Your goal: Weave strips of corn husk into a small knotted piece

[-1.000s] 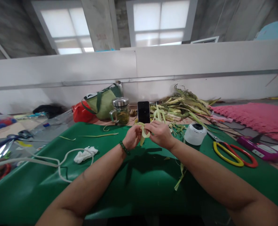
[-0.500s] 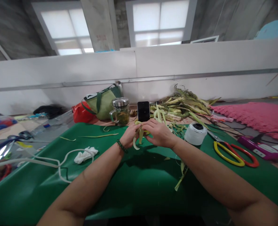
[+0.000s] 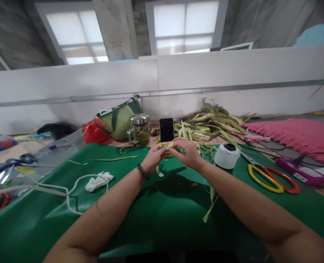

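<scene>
Both of my hands meet over the far middle of the green table cover (image 3: 162, 212). My left hand (image 3: 153, 160) and my right hand (image 3: 187, 153) are closed in a pinch on a pale yellow-green leaf strip (image 3: 164, 146), which bends between the fingertips. One loose end of the strip curls down below my left hand. A green bead bracelet (image 3: 141, 171) circles my left wrist. Just behind my hands stands a black phone (image 3: 166, 130).
A pile of green leaves (image 3: 213, 124) lies at the back. A white thread spool (image 3: 227, 155), yellow and red scissors (image 3: 271, 179), a glass jar (image 3: 140, 129), a green bag (image 3: 118, 118), a white cord (image 3: 54, 188) and a pink mat (image 3: 298, 133) surround the work area.
My hands have shifted slightly away from me and turned the leaf strip, which went from hanging upright to being folded across between my fingertips.
</scene>
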`<action>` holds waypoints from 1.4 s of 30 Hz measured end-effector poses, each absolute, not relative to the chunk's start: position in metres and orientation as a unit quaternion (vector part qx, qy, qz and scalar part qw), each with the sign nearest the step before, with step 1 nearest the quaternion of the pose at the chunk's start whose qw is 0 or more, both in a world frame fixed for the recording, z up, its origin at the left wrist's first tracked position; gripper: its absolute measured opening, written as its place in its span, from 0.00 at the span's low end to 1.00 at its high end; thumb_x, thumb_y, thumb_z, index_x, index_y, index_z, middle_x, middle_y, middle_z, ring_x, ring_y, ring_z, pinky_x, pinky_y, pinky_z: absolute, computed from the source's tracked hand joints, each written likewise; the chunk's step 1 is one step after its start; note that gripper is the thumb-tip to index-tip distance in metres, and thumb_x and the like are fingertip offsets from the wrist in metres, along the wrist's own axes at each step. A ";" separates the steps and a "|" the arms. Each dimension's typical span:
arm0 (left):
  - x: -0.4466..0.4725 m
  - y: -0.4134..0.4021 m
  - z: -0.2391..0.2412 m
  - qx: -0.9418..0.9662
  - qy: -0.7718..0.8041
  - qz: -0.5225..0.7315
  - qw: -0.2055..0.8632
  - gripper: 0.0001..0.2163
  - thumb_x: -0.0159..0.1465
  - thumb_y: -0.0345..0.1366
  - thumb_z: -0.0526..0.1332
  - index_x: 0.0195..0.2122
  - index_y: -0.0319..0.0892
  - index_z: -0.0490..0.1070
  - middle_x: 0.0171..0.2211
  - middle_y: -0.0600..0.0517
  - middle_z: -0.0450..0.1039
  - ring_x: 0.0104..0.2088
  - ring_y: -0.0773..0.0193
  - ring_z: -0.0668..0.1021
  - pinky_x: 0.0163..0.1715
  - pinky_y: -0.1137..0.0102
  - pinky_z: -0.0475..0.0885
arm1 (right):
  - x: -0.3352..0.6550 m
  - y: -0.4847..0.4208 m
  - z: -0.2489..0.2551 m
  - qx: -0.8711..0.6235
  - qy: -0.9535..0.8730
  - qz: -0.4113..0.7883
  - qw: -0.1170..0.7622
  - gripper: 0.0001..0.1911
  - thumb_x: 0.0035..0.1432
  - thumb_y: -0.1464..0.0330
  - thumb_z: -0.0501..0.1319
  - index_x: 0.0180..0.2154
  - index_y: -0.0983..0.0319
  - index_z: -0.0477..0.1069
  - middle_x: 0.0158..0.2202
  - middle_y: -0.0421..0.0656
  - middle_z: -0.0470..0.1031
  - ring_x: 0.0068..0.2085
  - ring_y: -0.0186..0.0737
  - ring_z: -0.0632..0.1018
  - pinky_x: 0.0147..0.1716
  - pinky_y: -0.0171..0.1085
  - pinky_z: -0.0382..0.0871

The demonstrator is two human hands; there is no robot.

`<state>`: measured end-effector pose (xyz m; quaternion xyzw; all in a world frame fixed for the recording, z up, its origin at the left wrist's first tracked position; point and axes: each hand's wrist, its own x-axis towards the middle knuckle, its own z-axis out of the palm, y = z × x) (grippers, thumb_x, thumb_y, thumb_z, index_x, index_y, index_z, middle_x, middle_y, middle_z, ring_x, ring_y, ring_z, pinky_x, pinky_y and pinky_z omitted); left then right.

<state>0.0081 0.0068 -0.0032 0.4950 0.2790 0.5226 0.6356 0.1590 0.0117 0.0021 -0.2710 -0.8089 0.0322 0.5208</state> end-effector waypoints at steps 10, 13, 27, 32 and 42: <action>0.008 0.005 -0.005 0.538 0.304 0.527 0.584 0.15 0.45 0.42 0.72 0.30 0.37 0.76 0.29 0.50 0.77 0.31 0.65 0.77 0.37 0.70 0.72 | 0.159 0.017 0.005 -0.390 -0.725 0.188 0.535 0.06 0.44 0.69 0.62 0.21 0.62 0.66 0.23 0.38 0.66 0.26 0.33 0.67 0.26 0.33 0.62; 0.005 0.007 -0.004 0.515 0.316 0.533 0.592 0.17 0.44 0.42 0.72 0.31 0.37 0.76 0.28 0.50 0.77 0.29 0.65 0.78 0.35 0.69 0.73 | 0.167 0.022 0.011 -0.380 -0.710 0.317 0.500 0.09 0.47 0.64 0.61 0.23 0.63 0.66 0.22 0.38 0.68 0.24 0.32 0.67 0.26 0.33 0.62; -0.010 0.015 0.000 0.566 0.330 0.493 0.573 0.19 0.44 0.43 0.72 0.34 0.36 0.75 0.29 0.49 0.79 0.29 0.64 0.79 0.32 0.70 0.74 | 0.196 0.026 0.025 -0.358 -0.794 0.437 0.226 0.21 0.45 0.58 0.66 0.38 0.64 0.68 0.30 0.41 0.73 0.25 0.32 0.72 0.24 0.32 0.65; -0.011 0.017 0.000 0.567 0.342 0.479 0.576 0.19 0.44 0.43 0.72 0.33 0.35 0.74 0.30 0.47 0.79 0.30 0.63 0.79 0.33 0.70 0.74 | 0.197 0.019 0.030 -0.372 -0.852 0.241 0.280 0.14 0.45 0.69 0.63 0.37 0.63 0.69 0.33 0.42 0.72 0.27 0.32 0.73 0.24 0.30 0.65; -0.006 0.017 -0.005 0.592 0.395 0.511 0.483 0.14 0.49 0.44 0.68 0.28 0.36 0.73 0.24 0.50 0.76 0.26 0.64 0.78 0.30 0.70 0.74 | 0.181 0.002 0.031 -0.398 -0.869 0.089 0.280 0.04 0.48 0.74 0.57 0.26 0.63 0.71 0.18 0.37 0.69 0.22 0.30 0.67 0.24 0.31 0.57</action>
